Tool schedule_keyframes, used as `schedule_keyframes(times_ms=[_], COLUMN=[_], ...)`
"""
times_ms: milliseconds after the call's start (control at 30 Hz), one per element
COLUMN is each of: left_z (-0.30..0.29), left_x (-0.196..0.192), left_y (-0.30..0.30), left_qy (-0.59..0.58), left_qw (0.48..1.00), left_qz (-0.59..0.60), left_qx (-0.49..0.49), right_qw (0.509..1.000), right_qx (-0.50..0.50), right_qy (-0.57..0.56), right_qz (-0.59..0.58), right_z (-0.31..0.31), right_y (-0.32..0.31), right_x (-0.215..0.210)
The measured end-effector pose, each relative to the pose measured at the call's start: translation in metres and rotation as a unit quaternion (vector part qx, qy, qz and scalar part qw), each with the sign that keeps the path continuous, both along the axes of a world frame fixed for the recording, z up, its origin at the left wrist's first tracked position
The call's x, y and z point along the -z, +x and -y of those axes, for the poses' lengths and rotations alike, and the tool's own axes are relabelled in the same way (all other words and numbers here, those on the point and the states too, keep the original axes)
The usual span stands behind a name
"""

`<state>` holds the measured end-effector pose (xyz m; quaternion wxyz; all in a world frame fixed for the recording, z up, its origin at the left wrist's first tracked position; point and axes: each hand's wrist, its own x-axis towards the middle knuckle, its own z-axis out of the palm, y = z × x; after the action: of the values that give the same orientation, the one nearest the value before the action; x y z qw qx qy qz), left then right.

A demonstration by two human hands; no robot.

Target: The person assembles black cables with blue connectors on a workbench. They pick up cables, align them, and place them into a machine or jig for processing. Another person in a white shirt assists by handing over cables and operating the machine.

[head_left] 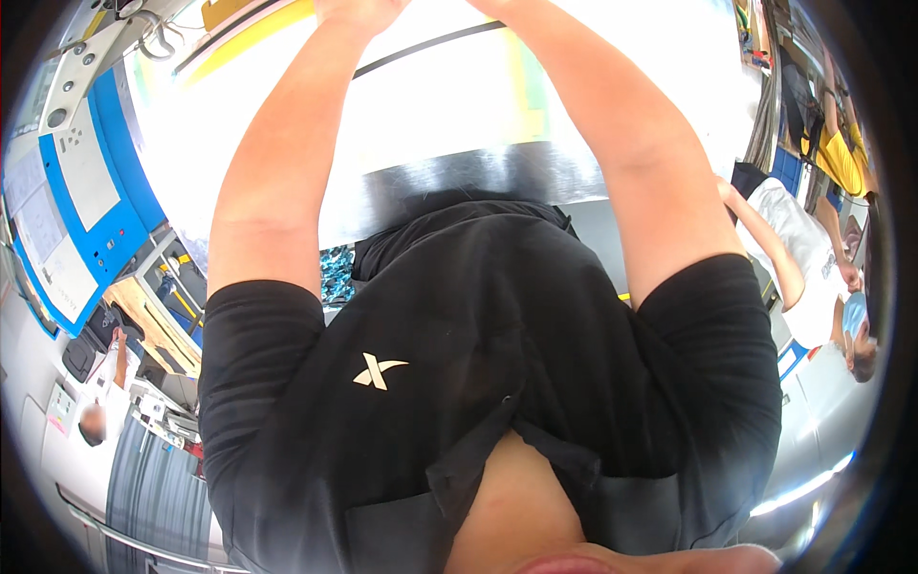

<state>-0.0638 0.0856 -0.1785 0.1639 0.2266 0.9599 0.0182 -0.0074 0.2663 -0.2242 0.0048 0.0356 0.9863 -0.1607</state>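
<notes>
Where the forearms run out past the top edge, I cannot tell whether either hand is clenched, released or holding anything. Left hand (359, 10) shows only wrist and heel at the rim; right hand is cut off entirely, forearm only. Both arms reach forward over a bright white work surface (430, 105) with a brushed metal front edge (478, 177), likely extended so the work sits away from the body. Black shirt (478, 383) fills the lower view. Blue control panel (86, 210) at left; another person in a white shirt (808, 258) at right.
</notes>
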Motion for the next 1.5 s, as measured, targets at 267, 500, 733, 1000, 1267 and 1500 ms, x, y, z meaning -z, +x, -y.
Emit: schedule_keyframes(times_ms=[267, 500, 733, 1000, 1267, 1500], left_z=[-0.003, 0.002, 0.009, 0.056, 0.29, 0.342], left_x=[0.005, 0.002, 0.003, 0.039, 0.109, 0.073], left_y=[0.004, 0.001, 0.002, 0.005, -0.088, -0.151], left_qy=[-0.014, -0.053, -0.053, 0.074, -0.035, -0.104], left_qw=[0.999, 0.998, 0.998, 0.982, 0.977, 0.979], left_qz=[-0.031, -0.022, -0.03, -0.156, -0.2, -0.06], left_qx=[0.029, -0.002, 0.007, 0.074, -0.066, -0.165], right_qw=[1.0, 0.994, 0.994, 0.992, 0.996, 0.996], right_qx=[-0.006, -0.01, -0.003, -0.025, -0.003, -0.001], right_qy=[-0.019, -0.053, -0.051, -0.063, -0.054, -0.068], right_qz=[-0.011, -0.091, -0.092, -0.109, -0.067, -0.062], right_z=[0.0, 0.004, 0.01, 0.007, 0.008, 0.009], right_y=[0.006, 0.011, 0.01, 0.01, 0.007, 0.007], right_x=[-0.004, 0.011, 0.015, 0.017, 0.009, 0.007])
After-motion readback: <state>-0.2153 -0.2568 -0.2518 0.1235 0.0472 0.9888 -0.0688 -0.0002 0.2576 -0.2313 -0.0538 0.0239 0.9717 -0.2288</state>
